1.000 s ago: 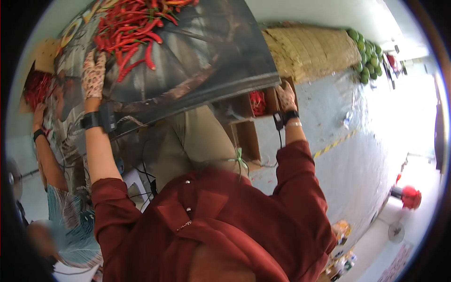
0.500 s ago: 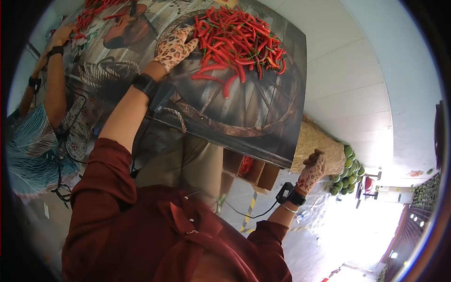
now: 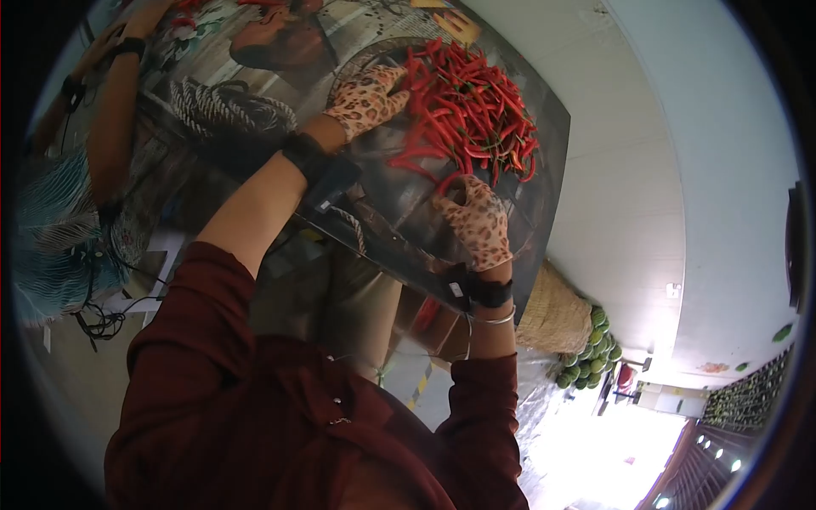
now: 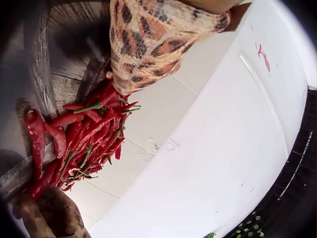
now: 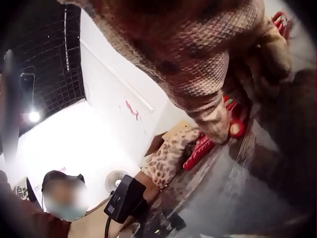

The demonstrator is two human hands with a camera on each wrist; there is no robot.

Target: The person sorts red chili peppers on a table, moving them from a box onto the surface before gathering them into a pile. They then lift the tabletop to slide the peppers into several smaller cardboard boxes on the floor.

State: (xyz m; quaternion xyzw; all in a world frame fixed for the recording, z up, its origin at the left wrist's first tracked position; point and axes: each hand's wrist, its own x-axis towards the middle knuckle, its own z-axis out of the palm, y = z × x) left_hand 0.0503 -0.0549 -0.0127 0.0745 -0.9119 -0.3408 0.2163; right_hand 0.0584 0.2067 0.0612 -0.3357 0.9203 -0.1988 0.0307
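Note:
A heap of red chili peppers [image 3: 480, 106], some with green stems, lies on the dark table with a printed wheel pattern [image 3: 408, 212]. Both hands wear leopard-print gloves. At the heap's left side, my left hand [image 3: 367, 102] rests with its fingers extended against the peppers. My right hand [image 3: 478, 223] is at the near edge, its thumb and fingers curled about the end of a chili pepper [image 3: 449, 181]. The left wrist view has that right hand [image 4: 57, 213] at the lower left, against a pepper's end. In the right wrist view, a cut-looking pepper end [image 5: 237, 129] shows beside the fingertips.
Another person's arms [image 3: 115, 127] reach over the table's far left, near more red peppers [image 3: 183, 13]. Below the table edge stands a cardboard box [image 3: 442, 327]. A woven sack [image 3: 552, 310] and green round fruit [image 3: 591, 353] are to the right.
My right hand has come up from the boxes below the table to the heap's near edge and taken hold of a pepper. My left hand stays beside the heap while the view turns.

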